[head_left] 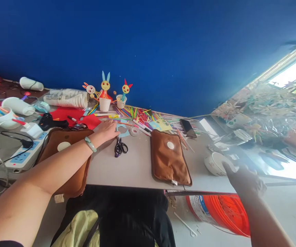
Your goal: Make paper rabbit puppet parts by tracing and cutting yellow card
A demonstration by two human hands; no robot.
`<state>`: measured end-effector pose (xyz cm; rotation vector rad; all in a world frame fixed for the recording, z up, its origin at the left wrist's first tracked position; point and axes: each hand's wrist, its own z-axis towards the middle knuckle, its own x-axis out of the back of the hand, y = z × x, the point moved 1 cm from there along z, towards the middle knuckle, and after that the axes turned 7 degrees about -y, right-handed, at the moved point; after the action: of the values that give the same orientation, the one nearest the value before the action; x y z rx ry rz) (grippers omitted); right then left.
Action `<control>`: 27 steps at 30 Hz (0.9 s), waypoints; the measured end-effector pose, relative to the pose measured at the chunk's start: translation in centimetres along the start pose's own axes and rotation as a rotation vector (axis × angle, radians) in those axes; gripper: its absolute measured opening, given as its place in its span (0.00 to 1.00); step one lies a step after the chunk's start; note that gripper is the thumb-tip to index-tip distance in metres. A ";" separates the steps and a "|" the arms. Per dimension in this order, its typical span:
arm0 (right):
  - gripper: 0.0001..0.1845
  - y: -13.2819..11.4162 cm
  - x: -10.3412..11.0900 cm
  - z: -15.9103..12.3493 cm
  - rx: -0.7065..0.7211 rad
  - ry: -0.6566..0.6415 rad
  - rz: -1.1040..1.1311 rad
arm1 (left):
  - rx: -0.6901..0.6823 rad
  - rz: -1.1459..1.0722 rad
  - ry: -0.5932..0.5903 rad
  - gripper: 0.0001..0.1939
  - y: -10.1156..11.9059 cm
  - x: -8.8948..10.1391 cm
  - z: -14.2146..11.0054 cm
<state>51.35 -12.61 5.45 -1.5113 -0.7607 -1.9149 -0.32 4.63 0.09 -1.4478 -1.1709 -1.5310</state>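
Observation:
My left hand (pixel 107 130) reaches over the brown hot water bag (pixel 45 154) to the red paper. Its fingers look loosely stretched, low over the table, with their tips partly hidden. Just in front of them are dark-handled scissors (pixel 121 147) and a light blue paper piece with a round hole (pixel 124 130). A roll of tape (pixel 134 131) is close by. My right hand (pixel 247 180) is hazy in the glare at the right. Its thumb is spread towards the rim of a white paper tub (pixel 214 164); whether they touch is unclear. The other fingers look bent, with nothing visible in them.
A second brown hot water bag (pixel 170 157) lies mid-table. Behind it are coloured sticks (pixel 137 115), a phone (pixel 188 128) and puppets in cups (pixel 105 104). A power strip (pixel 22 156) with cables is at left. An orange bucket (pixel 222 212) lies below the table edge.

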 end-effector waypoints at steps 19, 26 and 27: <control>0.23 -33.6 1.2 -16.0 1.258 -0.423 0.170 | 0.003 -0.041 -0.027 0.11 1.4 1.2 -0.4; 0.26 -32.8 -0.7 -16.5 1.196 -0.420 0.317 | -0.001 -0.174 0.054 0.07 1.1 1.0 -0.2; 0.27 -32.6 -0.7 -16.4 1.201 -0.435 0.330 | 0.005 -0.203 0.070 0.06 1.0 1.0 -0.1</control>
<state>16.78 -2.78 -1.16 -1.1022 -1.3863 -0.5787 0.47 4.32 1.17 -1.2936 -1.3106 -1.7002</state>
